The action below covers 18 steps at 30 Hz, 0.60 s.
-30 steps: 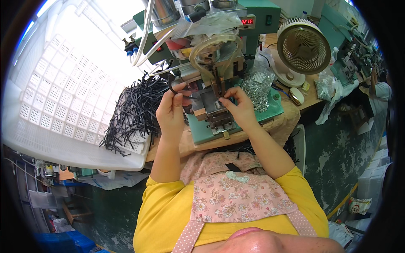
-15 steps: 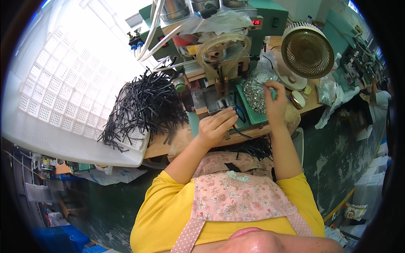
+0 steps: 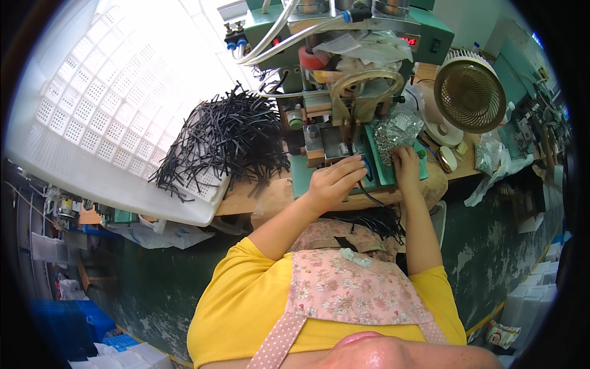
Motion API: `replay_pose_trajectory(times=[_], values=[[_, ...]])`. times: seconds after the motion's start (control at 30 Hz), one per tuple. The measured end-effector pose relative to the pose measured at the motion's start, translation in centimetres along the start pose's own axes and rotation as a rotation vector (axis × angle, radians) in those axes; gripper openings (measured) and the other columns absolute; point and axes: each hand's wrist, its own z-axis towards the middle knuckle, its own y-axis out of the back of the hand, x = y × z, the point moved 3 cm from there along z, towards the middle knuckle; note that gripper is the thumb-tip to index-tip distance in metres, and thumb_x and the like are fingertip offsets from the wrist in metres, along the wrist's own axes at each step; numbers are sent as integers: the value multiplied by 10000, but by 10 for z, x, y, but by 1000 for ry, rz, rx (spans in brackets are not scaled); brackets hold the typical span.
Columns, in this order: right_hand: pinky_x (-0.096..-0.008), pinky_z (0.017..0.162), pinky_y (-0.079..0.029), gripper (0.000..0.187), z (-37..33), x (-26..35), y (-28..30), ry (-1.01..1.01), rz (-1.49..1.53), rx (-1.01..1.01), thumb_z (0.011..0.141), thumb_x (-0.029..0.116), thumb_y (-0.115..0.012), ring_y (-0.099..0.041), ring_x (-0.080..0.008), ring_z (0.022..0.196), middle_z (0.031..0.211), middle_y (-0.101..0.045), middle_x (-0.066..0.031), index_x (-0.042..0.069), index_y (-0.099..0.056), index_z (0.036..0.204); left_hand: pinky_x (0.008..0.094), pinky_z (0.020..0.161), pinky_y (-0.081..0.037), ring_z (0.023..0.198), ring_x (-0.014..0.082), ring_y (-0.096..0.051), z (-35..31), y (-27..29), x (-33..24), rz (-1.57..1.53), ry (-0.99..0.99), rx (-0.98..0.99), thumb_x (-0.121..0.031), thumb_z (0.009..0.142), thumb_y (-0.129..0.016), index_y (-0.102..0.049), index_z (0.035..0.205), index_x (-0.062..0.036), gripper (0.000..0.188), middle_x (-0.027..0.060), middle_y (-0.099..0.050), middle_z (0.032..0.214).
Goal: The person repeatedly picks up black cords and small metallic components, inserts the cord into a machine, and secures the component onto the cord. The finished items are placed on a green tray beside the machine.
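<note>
My left hand (image 3: 332, 184) lies at the front of the green bench press, fingers together over a thin black strip (image 3: 369, 195). The strip's loose end trails out toward my lap, and its other end points at the metal fixture (image 3: 334, 149) under the press head. My right hand (image 3: 405, 165) is lowered to the near edge of a pile of small silvery metal parts (image 3: 388, 136) in a green tray (image 3: 385, 176). Its fingers are bunched downward; whatever lies between the tips is too small to make out.
A big heap of black strips (image 3: 227, 138) rests on a white perforated crate (image 3: 117, 117) at left. At right stand a round fan (image 3: 469, 95), a small round gold-rimmed case (image 3: 447, 158) and a bag of metal parts (image 3: 487, 154). More black strips (image 3: 375, 222) lie by my lap.
My right hand has come down from above the metal parts onto the pile's near edge. My left hand stays at the fixture. The whole view has shifted a little.
</note>
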Motion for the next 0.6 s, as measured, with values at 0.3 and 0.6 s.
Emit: replay_pose_trajectory(times=[0.3,0.6], values=[[-389,840,-355,140,5,23,-3,72,-66,-154,850,66,-641,-593,-259,868,890,-649,-48,100,-648,987,404,1008,-357,893,180,-633,-37,85,109,562,439,-48,-106,903,-586,-642,973,-112,90,33,-667,876],[-373,868,-364,146,5,16,-4,-61,56,-85,886,92,-620,-592,-260,815,845,-649,-83,85,-665,1025,419,946,-362,885,223,-618,-46,103,231,1019,371,878,-162,825,-580,-643,767,-128,93,50,-681,791]])
